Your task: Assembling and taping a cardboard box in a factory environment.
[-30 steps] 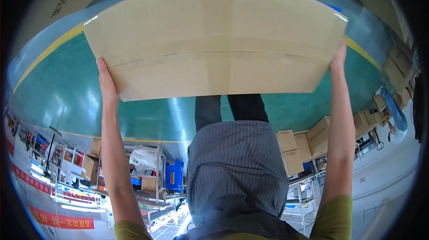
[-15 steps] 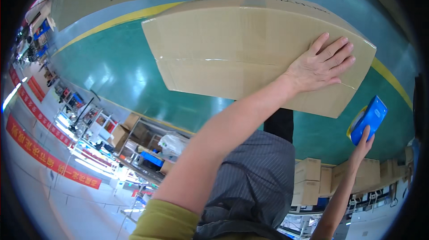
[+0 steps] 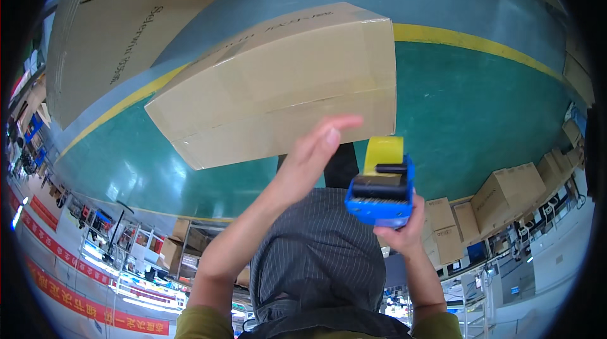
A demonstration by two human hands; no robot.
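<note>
- The left hand is raised in front of the box, fingers stretched out and close together, empty; it is blurred, and whether the fingertips touch the cardboard cannot be told
- The right hand is closed round the lower part of a tape gun; the gun is blue with a black bar across it, and yellow tape stands up from its top
- The tape gun is just below the box's near right corner, to the right of the left hand; the tape's upper edge comes near the box's lower edge, though contact cannot be told
- The box is closed, plain brown cardboard, lying on the green floor ahead of the person, turned at an angle; a seam runs along its top
- A yellow line crosses the floor beyond the box; a large flat cardboard sheet lies at upper left
- The person's striped grey garment fills the lower middle; smaller boxes are stacked at the right
</note>
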